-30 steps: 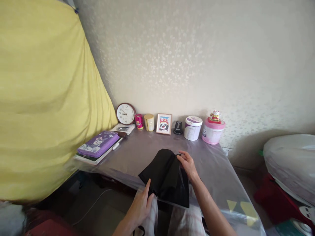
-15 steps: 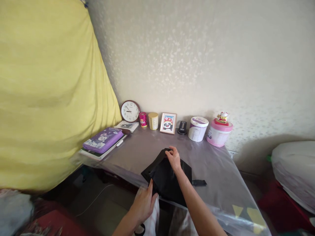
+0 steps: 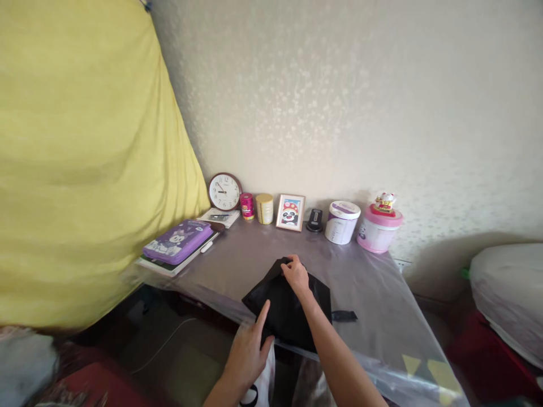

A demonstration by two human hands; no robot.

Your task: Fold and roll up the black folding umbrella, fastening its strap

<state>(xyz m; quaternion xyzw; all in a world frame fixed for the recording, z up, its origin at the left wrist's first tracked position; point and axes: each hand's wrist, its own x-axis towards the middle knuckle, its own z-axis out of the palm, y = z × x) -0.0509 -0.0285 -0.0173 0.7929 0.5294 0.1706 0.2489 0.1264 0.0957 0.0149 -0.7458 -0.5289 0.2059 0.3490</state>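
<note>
A black fabric item (image 3: 280, 311) lies bunched and partly folded at the table's front edge; its exact kind I cannot make out. A short dark strip (image 3: 344, 316) sticks out from its right side. My right hand (image 3: 296, 275) pinches the fabric near its top edge, thumb and fingertips together. At the lower left corner of the fabric is my left hand (image 3: 248, 347), index finger stretched along the cloth and thumb spread apart from it. Its other fingers are mostly hidden.
On the plastic-covered table (image 3: 373, 299), a purple case (image 3: 178, 240) rests on books at left. A clock (image 3: 225, 191), small cans, a picture frame (image 3: 291, 212), a black object (image 3: 314, 220) and two tubs (image 3: 342, 223) line the wall. A yellow curtain (image 3: 93, 158) hangs at left.
My right hand has shifted slightly left with the fabric's top edge, and the fabric lies flatter. My left index finger has moved up over the cloth, away from the thumb.
</note>
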